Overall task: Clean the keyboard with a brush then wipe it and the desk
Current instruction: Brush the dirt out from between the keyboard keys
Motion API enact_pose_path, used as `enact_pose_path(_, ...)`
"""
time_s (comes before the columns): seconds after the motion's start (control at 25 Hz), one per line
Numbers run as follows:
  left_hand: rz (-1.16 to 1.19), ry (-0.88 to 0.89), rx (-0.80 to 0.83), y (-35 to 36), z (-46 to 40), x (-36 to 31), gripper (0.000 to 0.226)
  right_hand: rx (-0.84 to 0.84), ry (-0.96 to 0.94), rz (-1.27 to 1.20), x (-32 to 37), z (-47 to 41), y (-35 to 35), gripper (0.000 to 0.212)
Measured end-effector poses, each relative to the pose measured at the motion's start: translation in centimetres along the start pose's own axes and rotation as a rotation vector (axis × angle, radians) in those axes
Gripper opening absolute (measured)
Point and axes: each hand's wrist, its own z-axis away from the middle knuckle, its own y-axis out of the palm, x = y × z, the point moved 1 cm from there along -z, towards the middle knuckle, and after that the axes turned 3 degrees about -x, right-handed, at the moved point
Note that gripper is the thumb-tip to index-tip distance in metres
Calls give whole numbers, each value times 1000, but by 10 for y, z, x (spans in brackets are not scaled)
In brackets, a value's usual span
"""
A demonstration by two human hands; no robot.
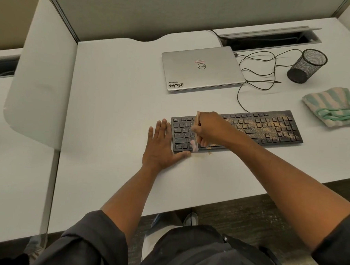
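Two hands at keyboard (252,129). Left hand (161,148) flat, fingers straight, steadying its left end. Right hand (208,129) grips brush (196,133), bristles on keys.

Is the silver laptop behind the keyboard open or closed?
Closed. The laptop lies flat on the desk, its lid logo facing up, with no screen showing.

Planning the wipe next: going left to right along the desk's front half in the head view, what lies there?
Flat left hand → black dusty keyboard, with the right hand gripping the wooden brush over its left end → folded green-striped cloth.
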Motion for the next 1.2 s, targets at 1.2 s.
enact_pose_path(1.2, 1, 4, -10, -1, 1, 0, 129, -38, 29, -183, -4, 10, -11, 17)
